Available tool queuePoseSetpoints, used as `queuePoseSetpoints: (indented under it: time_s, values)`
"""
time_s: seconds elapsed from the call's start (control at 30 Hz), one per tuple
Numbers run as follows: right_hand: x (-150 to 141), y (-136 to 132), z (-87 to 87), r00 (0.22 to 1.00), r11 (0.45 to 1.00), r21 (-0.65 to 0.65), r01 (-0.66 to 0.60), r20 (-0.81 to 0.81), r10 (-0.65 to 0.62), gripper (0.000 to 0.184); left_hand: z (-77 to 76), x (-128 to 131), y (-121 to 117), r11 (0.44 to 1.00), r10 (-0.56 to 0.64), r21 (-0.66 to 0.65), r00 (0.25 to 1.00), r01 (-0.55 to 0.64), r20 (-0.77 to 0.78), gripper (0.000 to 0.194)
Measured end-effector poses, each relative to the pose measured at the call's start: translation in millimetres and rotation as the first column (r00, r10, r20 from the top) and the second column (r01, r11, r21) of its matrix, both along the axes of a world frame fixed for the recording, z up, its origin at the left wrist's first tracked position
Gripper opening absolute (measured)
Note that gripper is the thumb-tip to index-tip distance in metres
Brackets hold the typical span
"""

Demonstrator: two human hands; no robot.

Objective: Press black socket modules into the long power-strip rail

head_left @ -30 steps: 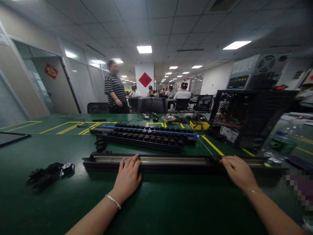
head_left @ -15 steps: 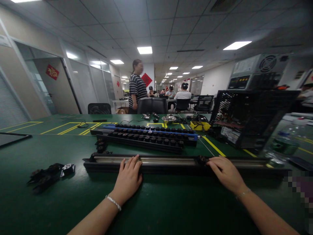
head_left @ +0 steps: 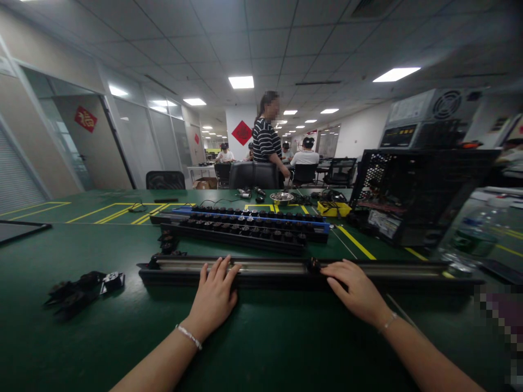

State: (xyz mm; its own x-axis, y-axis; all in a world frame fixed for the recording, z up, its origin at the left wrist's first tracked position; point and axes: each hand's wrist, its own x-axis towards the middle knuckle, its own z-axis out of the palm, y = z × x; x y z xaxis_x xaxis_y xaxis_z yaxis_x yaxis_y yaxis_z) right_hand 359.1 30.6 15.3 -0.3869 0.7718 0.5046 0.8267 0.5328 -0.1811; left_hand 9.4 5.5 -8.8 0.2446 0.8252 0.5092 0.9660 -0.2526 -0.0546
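A long black track (head_left: 269,281) with a metallic channel along its top lies across the table in front of me. My left hand (head_left: 216,294) rests on its left half, palm down, fingers spread over the channel. Right of the middle, a small black socket-like module (head_left: 314,265) sits in the channel. My right hand (head_left: 356,287) is stretched out behind it, its fingertips at the module's right side; the exact contact is hard to see. Beyond, other black tracks (head_left: 245,233) hold rows of similar modules. More loose black modules (head_left: 77,291) lie to the left, one of them pale-topped.
At the right stand an open computer case (head_left: 425,196) and a clear bottle (head_left: 476,234). A metal bowl (head_left: 281,198) and a yellow tray (head_left: 334,209) with cables sit at the back. A person in a striped shirt (head_left: 265,139) is beyond the table.
My right hand and the black module have moved left along the track. My left hand has stayed in place, its fingers slightly wider. The person in stripes has moved right.
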Motion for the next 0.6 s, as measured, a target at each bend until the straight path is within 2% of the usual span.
queuePoseSetpoints:
  time_s: [0.4,0.6]
  values:
    - [-14,-3,1.9,0.999,0.999,-0.006,-0.033,0.004,0.033,0.031,1.3,0,-1,1.000,0.001,-0.018,1.000,-0.001,0.002,0.060]
    - [-23,-6,2.2,0.999,0.998,-0.052,-0.036,0.017,0.037,0.033,3.7,1,-2,0.999,0.003,-0.032,1.000,-0.003,0.004,0.061]
